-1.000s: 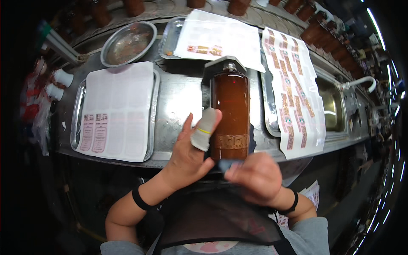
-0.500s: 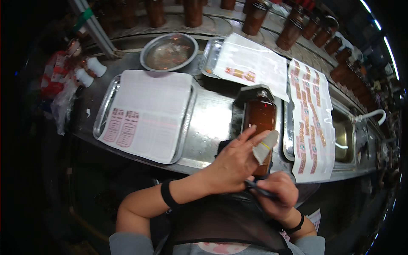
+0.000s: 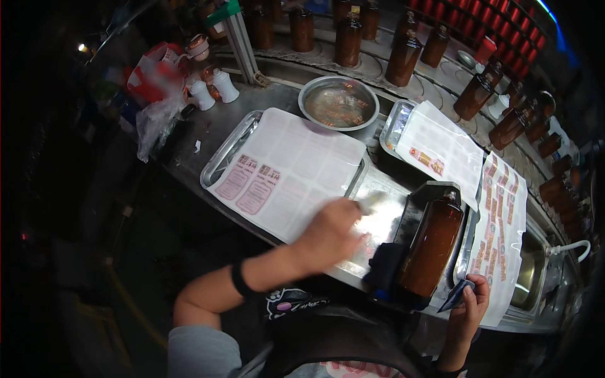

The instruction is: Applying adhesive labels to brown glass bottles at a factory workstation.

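Observation:
A brown glass bottle [image 3: 433, 242] leans in a dark metal holder [image 3: 421, 200], its neck pointing away from me. To its left, my left hand [image 3: 331, 236] hangs over the table edge beside a tray; motion smears its fingers and a pale covering on one fingertip. My right hand [image 3: 476, 299], right of the bottle's lower end, pinches a small dark blue flat piece [image 3: 456, 295]. Dark cloth [image 3: 383, 268] bunches at the bottle's left side. White label sheets [image 3: 302, 157] with two pinkish printed labels lie on the left metal tray [image 3: 220, 160].
A metal bowl [image 3: 307, 104] of liquid stands behind the left tray. Other label sheets [image 3: 441, 142] cover a second tray [image 3: 389, 129], and a long printed sheet [image 3: 502, 220] lies at the right, beside a sink [image 3: 529, 277]. Brown bottles [image 3: 348, 41] line a conveyor beyond.
My left hand has left the bottle and moved left toward the label tray. My right hand has drawn away from the bottle to the right. The whole view has shifted and tilted.

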### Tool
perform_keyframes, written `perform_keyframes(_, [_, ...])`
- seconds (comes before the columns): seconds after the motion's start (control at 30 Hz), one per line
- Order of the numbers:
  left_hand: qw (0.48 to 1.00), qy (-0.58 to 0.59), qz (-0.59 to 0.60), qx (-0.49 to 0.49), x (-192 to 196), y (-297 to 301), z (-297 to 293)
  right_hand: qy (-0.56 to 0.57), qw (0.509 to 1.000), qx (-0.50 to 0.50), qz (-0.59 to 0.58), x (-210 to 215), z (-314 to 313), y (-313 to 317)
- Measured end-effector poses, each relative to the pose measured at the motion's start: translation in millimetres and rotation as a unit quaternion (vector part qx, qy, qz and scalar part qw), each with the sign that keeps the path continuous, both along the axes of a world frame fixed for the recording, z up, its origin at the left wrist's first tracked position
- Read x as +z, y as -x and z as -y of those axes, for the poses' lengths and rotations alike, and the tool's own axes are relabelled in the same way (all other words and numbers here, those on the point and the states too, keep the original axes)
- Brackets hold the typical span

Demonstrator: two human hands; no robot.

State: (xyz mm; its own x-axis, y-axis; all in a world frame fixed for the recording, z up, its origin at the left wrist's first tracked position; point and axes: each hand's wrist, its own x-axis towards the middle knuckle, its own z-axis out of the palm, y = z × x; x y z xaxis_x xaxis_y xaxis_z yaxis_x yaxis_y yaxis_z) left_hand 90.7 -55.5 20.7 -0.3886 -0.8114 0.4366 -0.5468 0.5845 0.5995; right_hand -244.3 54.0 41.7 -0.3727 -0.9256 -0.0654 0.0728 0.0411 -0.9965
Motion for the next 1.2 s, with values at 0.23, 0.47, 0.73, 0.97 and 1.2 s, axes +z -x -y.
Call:
perform_keyframes(0.23, [0.914, -0.146, 0.269, 0.266, -28.1, -179.2, 80.7, -0.010, 0.999, 0.034, 0.004, 9.4, 13.8, -17.9])
perform_keyframes(0.47, [0.873, -0.187, 0.360, 0.273, -34.4, -158.4, 147.9, -0.020, 0.999, 0.012, -0.031, 13.4, 11.0, -29.4])
perform_keyframes(0.73, [0.943, -0.097, 0.211, 0.239, -64.8, -238.6, 213.1, -0.024, 0.998, -0.007, -0.061, 16.1, 7.4, -27.0])
perform_keyframes(0.97, [0.962, -0.069, 0.146, 0.219, -80.3, -230.3, 232.6, -0.017, 0.996, -0.002, -0.088, 7.3, 4.5, -22.0])
perform_keyframes(1.2, [0.949, 0.025, 0.065, 0.307, -89.1, -263.1, 225.9, -0.053, 0.998, 0.020, -0.016, 6.2, 8.8, -17.8])
